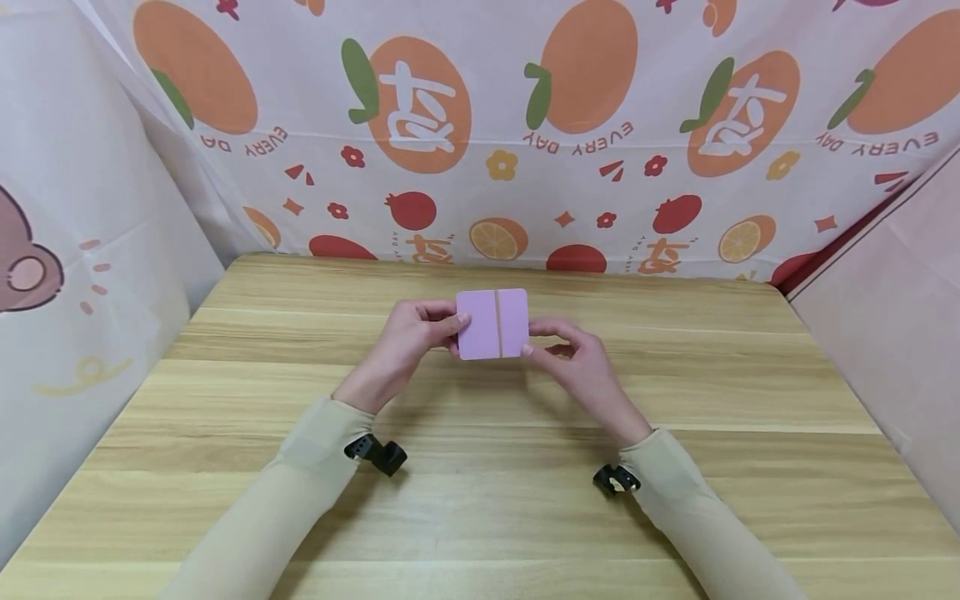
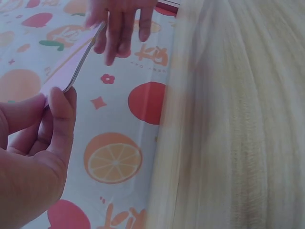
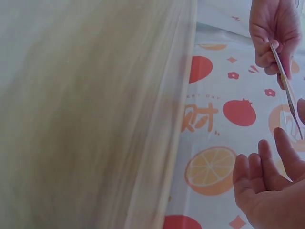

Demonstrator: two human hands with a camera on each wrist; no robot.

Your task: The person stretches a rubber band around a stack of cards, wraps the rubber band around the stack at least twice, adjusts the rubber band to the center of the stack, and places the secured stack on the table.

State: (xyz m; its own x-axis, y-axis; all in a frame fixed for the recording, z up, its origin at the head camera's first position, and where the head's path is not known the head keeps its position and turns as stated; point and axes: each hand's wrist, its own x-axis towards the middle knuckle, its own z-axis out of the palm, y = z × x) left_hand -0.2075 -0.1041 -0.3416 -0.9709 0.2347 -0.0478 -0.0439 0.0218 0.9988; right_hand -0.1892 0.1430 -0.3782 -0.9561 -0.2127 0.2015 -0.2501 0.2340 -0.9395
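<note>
A small lilac square pad (image 1: 477, 325) with rounded corners and a brown band across it is held up over the table, its face toward the head camera. My left hand (image 1: 411, 337) pinches its left edge, thumb in front and fingers behind. In the left wrist view the thin pad (image 2: 71, 71) shows side-on, leaning, between left thumb and curled fingers. At the pad's right edge is my right hand (image 1: 577, 358), its thumb by the lower corner. The right wrist view shows the right hand's fingers (image 3: 267, 160) spread and fairly straight beside the pad's edge (image 3: 286, 86).
A wood-grain table (image 1: 480, 500) spreads beneath both forearms. Behind it hangs a fruit-print cloth (image 1: 495, 192), with pale cloth panels at the left and right sides. Each sleeve carries a black wrist mount (image 1: 377, 454).
</note>
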